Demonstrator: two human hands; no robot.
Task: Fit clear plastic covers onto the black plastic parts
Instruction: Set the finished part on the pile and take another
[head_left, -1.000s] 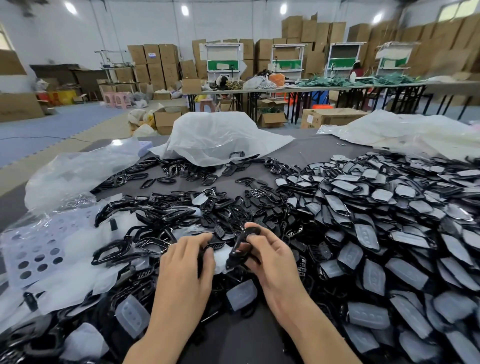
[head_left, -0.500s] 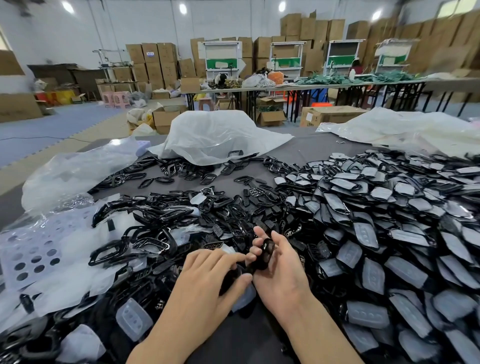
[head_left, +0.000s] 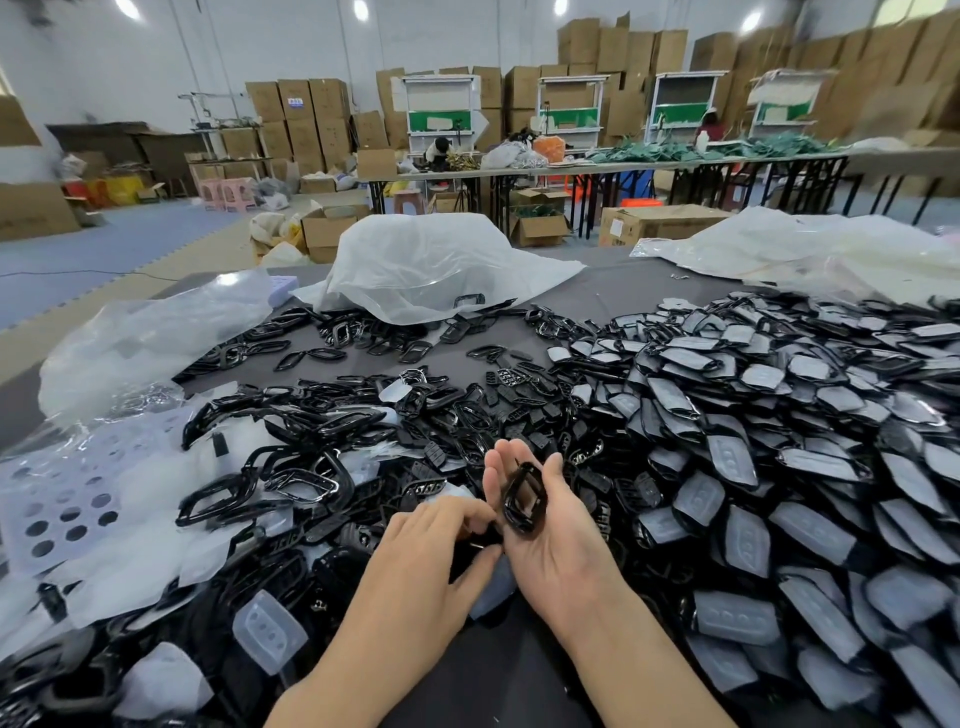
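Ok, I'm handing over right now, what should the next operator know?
Right hand: open, palm up, with a black frame lying on it. No cover visible on the frame.
Left hand: pinches a dark piece beside the right palm. I cannot tell what it is.
Done: big pile of covered parts on the right.
To do: bare frames heaped centre-left, with loose clear covers near left.

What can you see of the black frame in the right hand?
The black frame is a glossy, hard-looking plastic ring, roughly a rounded rectangle, with an open centre that shows skin through it. It looks bare, with nothing fitted in the opening. It lies tilted on the palm-up right hand, across the base of the fingers. The left hand is close to its lower edge; contact unclear.
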